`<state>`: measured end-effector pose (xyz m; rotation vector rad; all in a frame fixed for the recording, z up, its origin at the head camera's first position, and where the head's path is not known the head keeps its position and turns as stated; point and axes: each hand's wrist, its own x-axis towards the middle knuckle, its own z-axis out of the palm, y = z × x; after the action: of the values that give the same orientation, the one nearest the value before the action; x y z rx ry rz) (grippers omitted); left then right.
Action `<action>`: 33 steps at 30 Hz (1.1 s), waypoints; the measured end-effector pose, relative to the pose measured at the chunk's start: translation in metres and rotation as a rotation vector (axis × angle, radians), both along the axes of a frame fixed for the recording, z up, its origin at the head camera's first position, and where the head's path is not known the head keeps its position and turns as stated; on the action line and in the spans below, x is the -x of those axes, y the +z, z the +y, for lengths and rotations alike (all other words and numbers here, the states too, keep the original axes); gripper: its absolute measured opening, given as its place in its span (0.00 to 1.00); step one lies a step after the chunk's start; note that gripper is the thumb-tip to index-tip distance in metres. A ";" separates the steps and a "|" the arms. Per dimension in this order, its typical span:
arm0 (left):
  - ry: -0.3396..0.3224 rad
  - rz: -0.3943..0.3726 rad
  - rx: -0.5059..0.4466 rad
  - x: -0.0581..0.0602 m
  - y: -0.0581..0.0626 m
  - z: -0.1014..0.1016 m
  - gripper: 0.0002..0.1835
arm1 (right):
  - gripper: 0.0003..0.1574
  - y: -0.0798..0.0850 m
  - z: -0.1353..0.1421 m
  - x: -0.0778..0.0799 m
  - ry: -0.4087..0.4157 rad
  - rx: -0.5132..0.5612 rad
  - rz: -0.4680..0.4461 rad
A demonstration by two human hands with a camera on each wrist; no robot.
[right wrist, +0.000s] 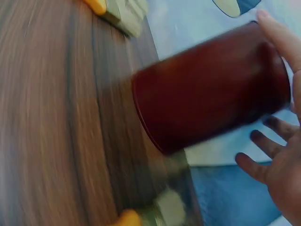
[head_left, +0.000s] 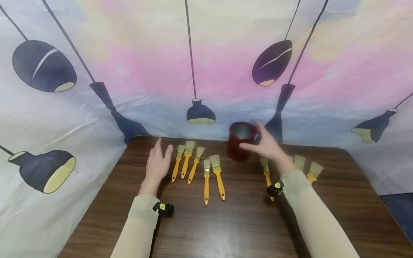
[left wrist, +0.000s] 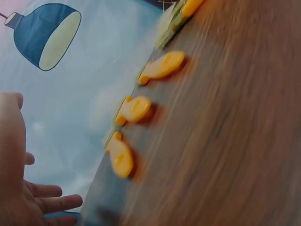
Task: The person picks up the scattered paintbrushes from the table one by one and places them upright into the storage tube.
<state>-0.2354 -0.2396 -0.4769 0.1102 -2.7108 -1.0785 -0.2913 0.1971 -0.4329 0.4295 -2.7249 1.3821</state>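
A dark red mug stands near the table's back edge. My right hand is at its right side, thumb across the front near the rim and fingers spread by the far side. In the right wrist view the thumb lies close to the mug, while several straight fingers stand apart from it; contact is hard to tell. My left hand is held with spread fingers just left of three paintbrushes with yellow handles, holding nothing. Two more paintbrushes lie mid-table.
Right of the mug, a paintbrush lies partly under my right forearm, with further brushes beyond it. Behind the wooden table hangs a cloth backdrop printed with lamps, close to the back edge.
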 end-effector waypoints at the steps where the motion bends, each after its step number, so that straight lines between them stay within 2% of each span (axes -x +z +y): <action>1: 0.010 -0.004 -0.018 0.000 -0.001 0.001 0.46 | 0.79 -0.002 -0.005 0.003 -0.015 0.022 -0.005; 7: 0.005 -0.001 -0.110 0.003 -0.006 0.007 0.44 | 0.71 -0.011 -0.020 0.008 -0.077 0.116 -0.031; 11: 0.008 -0.006 -0.118 0.006 -0.007 0.009 0.43 | 0.67 -0.015 -0.017 0.004 -0.084 0.171 -0.027; 19: -0.018 -0.073 -0.081 0.006 -0.011 0.012 0.42 | 0.62 -0.019 -0.009 -0.022 -0.071 0.255 -0.037; 23: -0.046 -0.070 -0.041 0.006 -0.012 0.013 0.40 | 0.62 -0.021 -0.007 -0.035 -0.087 0.239 -0.053; 28: -0.087 -0.046 0.003 0.006 -0.015 0.012 0.31 | 0.63 -0.025 -0.005 -0.048 -0.100 0.218 -0.039; 33: -0.137 -0.039 0.007 0.006 -0.016 0.010 0.27 | 0.62 -0.028 -0.003 -0.059 -0.104 0.237 -0.041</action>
<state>-0.2416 -0.2300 -0.4928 -0.0565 -2.7917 -1.1148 -0.2325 0.1937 -0.4611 0.2432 -2.5291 1.6744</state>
